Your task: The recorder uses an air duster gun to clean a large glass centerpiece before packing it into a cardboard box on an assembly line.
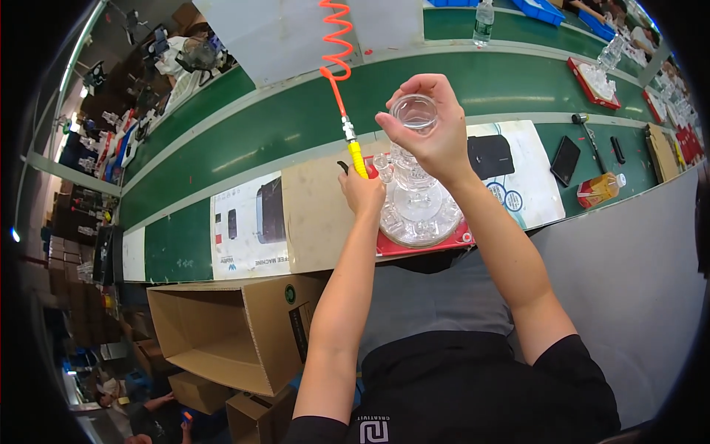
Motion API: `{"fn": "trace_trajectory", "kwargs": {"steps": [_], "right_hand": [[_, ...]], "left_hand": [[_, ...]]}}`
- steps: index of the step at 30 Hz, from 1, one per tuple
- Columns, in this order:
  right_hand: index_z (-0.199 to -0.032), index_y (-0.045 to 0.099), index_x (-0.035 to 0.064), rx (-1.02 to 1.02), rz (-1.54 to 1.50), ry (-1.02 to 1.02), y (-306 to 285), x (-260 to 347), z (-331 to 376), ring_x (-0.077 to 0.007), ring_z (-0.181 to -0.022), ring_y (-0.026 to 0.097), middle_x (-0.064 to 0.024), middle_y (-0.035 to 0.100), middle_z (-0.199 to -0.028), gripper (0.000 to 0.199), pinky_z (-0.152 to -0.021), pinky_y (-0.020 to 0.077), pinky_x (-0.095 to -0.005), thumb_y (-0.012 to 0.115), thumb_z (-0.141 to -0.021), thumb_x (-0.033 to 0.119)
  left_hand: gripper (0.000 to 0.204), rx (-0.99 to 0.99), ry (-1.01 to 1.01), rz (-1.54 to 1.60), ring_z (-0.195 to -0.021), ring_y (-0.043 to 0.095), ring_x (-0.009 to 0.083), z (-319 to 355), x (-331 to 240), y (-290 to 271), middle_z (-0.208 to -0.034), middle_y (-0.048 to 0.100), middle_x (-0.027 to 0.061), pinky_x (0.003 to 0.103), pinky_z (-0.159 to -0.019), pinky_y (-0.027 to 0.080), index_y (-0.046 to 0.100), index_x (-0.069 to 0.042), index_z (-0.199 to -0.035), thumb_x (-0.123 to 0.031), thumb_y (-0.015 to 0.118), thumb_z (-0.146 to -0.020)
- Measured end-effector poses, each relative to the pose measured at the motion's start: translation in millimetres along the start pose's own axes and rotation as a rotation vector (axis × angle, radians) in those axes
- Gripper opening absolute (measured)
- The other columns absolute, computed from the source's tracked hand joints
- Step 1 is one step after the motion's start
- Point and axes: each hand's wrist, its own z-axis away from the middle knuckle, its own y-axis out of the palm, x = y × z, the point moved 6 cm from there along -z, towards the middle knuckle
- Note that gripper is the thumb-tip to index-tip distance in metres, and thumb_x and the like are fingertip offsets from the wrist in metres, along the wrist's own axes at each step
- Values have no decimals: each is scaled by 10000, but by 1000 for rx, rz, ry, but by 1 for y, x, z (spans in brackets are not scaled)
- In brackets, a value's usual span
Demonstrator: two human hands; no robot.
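My left hand (362,190) is closed round a yellow air blow gun (358,158), whose dark lever sticks out beside my fingers. An orange coiled air hose (338,46) runs up from its metal fitting. With thumb and fingers curved about the rim, my right hand (438,133) grips a clear round-mouthed glass vessel (414,112). Beneath it several clear glass parts (418,200) cluster on a round clear base over a red tray (384,246). Whether the vessel is joined to those parts, I cannot tell.
Flattened cardboard (318,207) covers part of the green bench. To the right lie a black phone (566,160), a hammer (592,140) and a drink bottle (597,191). An opened carton (222,333) stands below the bench at left. Across the line stands a water bottle (483,24).
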Motion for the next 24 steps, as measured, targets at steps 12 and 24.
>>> {"fn": "trace_trajectory", "kwargs": {"steps": [12, 24], "right_hand": [[-1037, 472, 36, 28, 6, -7, -5, 0, 2, -103, -815, 624, -64, 622, -898, 458, -712, 521, -239, 805, -726, 81], [-909, 434, 58, 62, 8, 26, -20, 4, -8, -82, -775, 600, -58, 628, -830, 347, -684, 509, -222, 735, -738, 28]], "left_hand": [[393, 112, 225, -299, -1095, 495, 381, 4, -22, 0, -1132, 487, 173, 477, -893, 445, 567, -7, -1102, -150, 671, -751], [233, 113, 159, -268, -1018, 550, 353, -5, -13, 6, -1069, 531, 143, 460, -860, 461, 604, -31, -979, -126, 602, -767]]}}
